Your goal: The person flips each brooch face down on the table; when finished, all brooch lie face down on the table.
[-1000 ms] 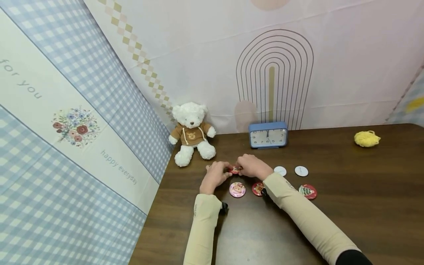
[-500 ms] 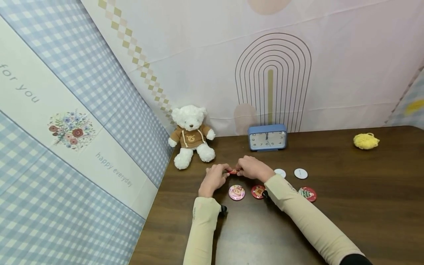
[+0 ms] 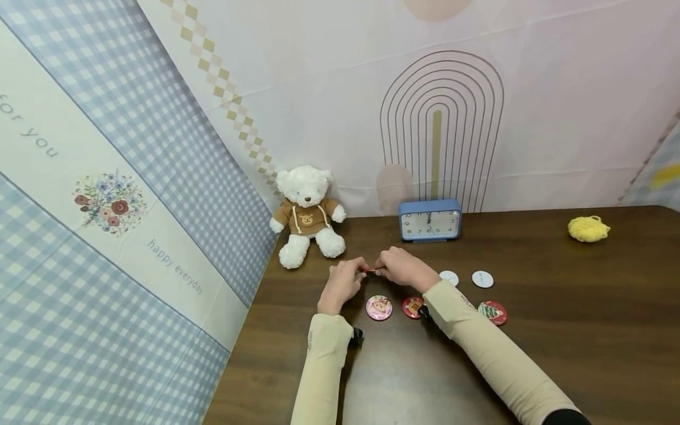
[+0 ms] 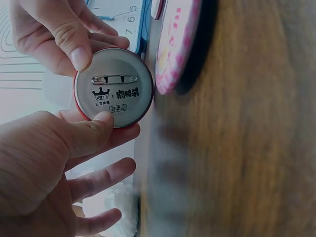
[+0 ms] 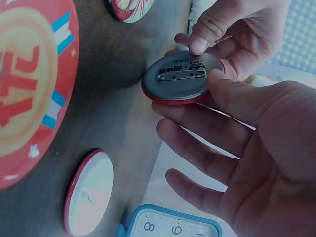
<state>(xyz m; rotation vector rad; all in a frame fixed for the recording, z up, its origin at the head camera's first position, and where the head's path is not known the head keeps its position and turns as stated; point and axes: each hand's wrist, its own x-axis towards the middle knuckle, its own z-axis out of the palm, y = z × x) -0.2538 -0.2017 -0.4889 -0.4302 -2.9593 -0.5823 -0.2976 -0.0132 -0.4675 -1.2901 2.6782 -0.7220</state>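
Both hands hold one round pin-back button badge [image 4: 115,88] at its edges, just above the table. My left hand [image 3: 342,284] pinches one side between thumb and fingers. On the opposite side my right hand [image 3: 405,268] grips it the same way, its other fingers spread in the right wrist view. The badge's silver back, with a safety pin and printed black characters, faces the wrist cameras; its rim is red. In the head view only a thin sliver of it shows. Nearer the person lie a pink badge [image 3: 379,307] and a red badge [image 3: 412,307], face up.
Two badges lie white side up, one [image 3: 449,277] beside the right wrist and another [image 3: 482,279] farther right. A red badge with a tree [image 3: 493,312] lies beyond the right forearm. Behind stand a teddy bear [image 3: 307,218], a blue clock [image 3: 430,220] and yellow yarn [image 3: 588,229].
The held badge has tipped up: its red face showed in the head view a second ago, and now just a thin edge does. Both hands stay in nearly the same place.
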